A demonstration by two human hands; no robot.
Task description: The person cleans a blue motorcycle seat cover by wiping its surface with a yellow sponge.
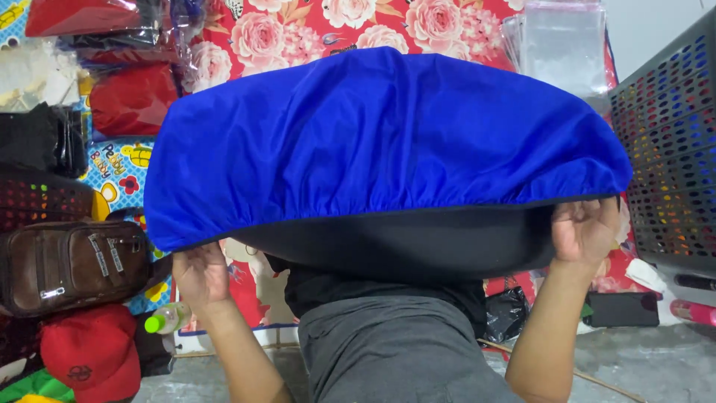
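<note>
Both hands, the left hand (200,275) and right hand (585,230), are closed on opposite ends of the elastic hem of a blue fabric cover (380,142), stretching it wide above the person's grey-clad lap (395,351), so its black lining (403,239) shows.

bright even light, soft shadows, sharp focus, slight edge distortion

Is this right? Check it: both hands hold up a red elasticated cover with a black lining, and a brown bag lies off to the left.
Not quite. The head view shows the cover is blue, not red. The rest stands: the left hand and right hand hold it up by its gathered black-lined edge, and the brown bag lies off to the left.
</note>
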